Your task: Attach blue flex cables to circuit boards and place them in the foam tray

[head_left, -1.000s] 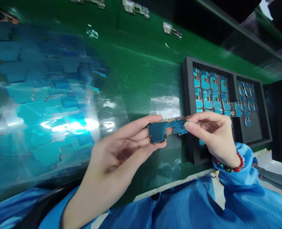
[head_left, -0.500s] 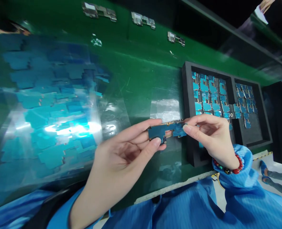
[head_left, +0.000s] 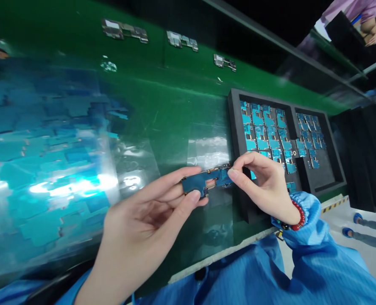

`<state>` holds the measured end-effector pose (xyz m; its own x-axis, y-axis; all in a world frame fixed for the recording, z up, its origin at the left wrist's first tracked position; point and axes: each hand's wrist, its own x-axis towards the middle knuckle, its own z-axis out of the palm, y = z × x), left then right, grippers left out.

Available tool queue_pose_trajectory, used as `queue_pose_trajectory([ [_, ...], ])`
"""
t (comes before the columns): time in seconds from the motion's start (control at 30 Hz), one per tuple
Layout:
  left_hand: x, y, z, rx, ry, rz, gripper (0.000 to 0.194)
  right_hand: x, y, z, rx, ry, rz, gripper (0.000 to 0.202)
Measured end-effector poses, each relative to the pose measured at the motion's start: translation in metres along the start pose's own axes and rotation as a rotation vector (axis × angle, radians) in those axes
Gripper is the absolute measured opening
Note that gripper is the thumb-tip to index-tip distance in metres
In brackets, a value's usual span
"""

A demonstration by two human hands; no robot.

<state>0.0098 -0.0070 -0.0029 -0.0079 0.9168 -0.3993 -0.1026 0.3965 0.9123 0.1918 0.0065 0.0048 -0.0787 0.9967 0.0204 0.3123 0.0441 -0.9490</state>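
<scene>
Between my hands is a small circuit board (head_left: 194, 181), its upper face dark blue with a notch near the middle. My left hand (head_left: 149, 216) grips its left end, thumb on the face and fingers behind. At the board's right end, the thumb and forefinger of my right hand (head_left: 264, 182) pinch the corner. Whether they hold the board itself or a film on it is hidden. Beneath the board, a clear plastic sheet (head_left: 208, 148) lies on the green mat (head_left: 175, 114).
Right of my hands stands a black foam tray (head_left: 235, 123) with rows of blue-faced boards. Many blue sheets (head_left: 48, 148) under shiny plastic cover the left side. At the back lie metal-shielded boards (head_left: 126, 31). Another person's hand (head_left: 372, 31) shows at upper right.
The whole scene has shifted left in view as the camera turned. My hands keep the same hold on the circuit board, with hardly any change between them.
</scene>
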Motion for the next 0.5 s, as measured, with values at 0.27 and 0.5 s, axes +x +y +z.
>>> queue_pose_trajectory([
  [0.27, 0.0005, -0.0046, -0.0043, 0.082, 0.002, -0.011, 0.03, -0.0008, 0.0019, 0.0031, -0.013, 0.044, -0.033, 0.008],
  [0.5, 0.0047, -0.0074, -0.0058, -0.011, -0.029, 0.003, 0.033, 0.0038, 0.0094, -0.0027, 0.033, 0.143, -0.017, 0.003],
])
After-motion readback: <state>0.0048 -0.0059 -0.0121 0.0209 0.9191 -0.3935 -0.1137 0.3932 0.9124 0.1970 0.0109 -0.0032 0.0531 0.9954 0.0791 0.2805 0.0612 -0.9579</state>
